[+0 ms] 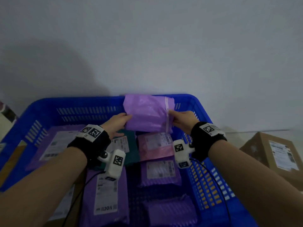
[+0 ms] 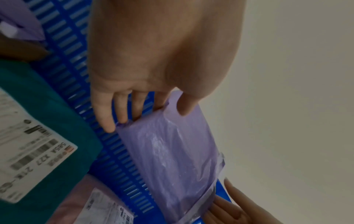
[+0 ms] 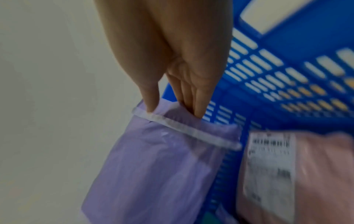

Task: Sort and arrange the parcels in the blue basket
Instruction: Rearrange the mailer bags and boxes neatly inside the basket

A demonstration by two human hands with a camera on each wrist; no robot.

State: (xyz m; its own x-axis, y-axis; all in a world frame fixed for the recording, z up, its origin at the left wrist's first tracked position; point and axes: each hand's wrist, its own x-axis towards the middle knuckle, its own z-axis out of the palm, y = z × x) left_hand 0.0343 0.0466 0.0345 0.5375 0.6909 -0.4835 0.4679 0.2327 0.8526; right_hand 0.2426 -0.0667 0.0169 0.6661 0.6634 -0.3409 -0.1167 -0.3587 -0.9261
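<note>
Both hands hold a plain purple parcel (image 1: pixel 147 113) up over the far right corner of the blue basket (image 1: pixel 78 104). My left hand (image 1: pixel 118 121) pinches its left edge, thumb on the near face and fingers behind. My right hand (image 1: pixel 182 119) pinches the right edge by the pale tape strip (image 1: pixel 167 117). The left wrist view shows the same parcel (image 2: pixel 172 151) with the thumb (image 2: pixel 186 106) on top. The right wrist view shows the parcel (image 3: pixel 159 159) with the thumb (image 3: pixel 151 97) and fingers (image 3: pixel 193 97) clamping its taped end.
Inside the basket lie a pink parcel (image 1: pixel 155 146), a teal parcel (image 1: pixel 131 145) and several purple labelled parcels (image 1: pixel 160 171). A brown cardboard box (image 1: pixel 277 153) stands outside to the right. A grey wall rises behind the basket.
</note>
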